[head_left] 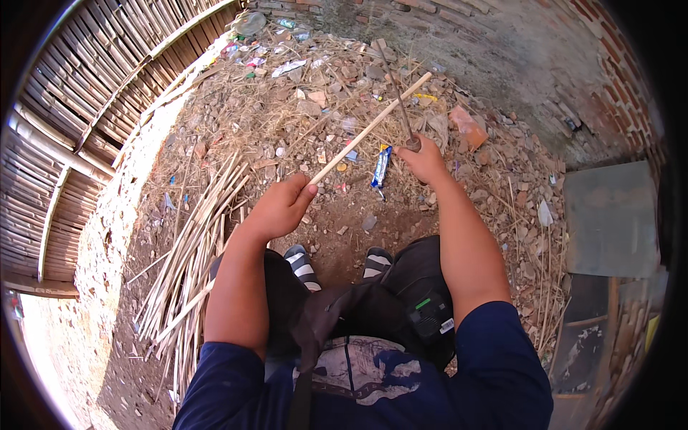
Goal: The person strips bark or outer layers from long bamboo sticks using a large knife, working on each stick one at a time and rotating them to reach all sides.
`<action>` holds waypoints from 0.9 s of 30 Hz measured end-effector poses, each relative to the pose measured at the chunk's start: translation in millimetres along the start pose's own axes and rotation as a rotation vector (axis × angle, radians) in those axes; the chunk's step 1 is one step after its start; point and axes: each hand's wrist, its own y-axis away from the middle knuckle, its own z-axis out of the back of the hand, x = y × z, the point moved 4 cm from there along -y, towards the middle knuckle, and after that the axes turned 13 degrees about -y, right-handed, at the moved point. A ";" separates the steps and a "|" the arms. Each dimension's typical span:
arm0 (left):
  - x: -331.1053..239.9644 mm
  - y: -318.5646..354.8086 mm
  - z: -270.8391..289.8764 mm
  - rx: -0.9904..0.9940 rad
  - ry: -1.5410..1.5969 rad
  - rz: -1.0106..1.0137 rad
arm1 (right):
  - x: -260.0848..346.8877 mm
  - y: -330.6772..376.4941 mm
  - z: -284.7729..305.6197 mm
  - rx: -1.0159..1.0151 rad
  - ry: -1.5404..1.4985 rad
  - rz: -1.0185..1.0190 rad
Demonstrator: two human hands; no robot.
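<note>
Gripping a pale wooden stick in the left hand, slanted up toward half past one; clasping a brownish narrow-bladed knife by its handle in the right hand, aimed toward 11 o'clock and crossing the stick, possibly touching, hard to tell. Squatting on littered ground, near a heap of thin sticks at 8 o'clock, with hands apart.

stick and tool handle partly hidden by hands, slatted wall cut off, distant litter indistinct
</note>
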 end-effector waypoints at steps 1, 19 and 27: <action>2.4 -0.6 -1.2 0.017 0.000 0.008 | -11.1 -4.6 5.9 -0.080 -0.092 -0.094; -0.7 -2.6 -2.6 -0.005 -0.092 0.017 | 39.3 26.8 -16.1 0.203 0.185 0.122; -9.7 1.1 1.1 0.006 -0.147 -0.028 | -8.1 0.6 7.9 0.060 -0.008 -0.122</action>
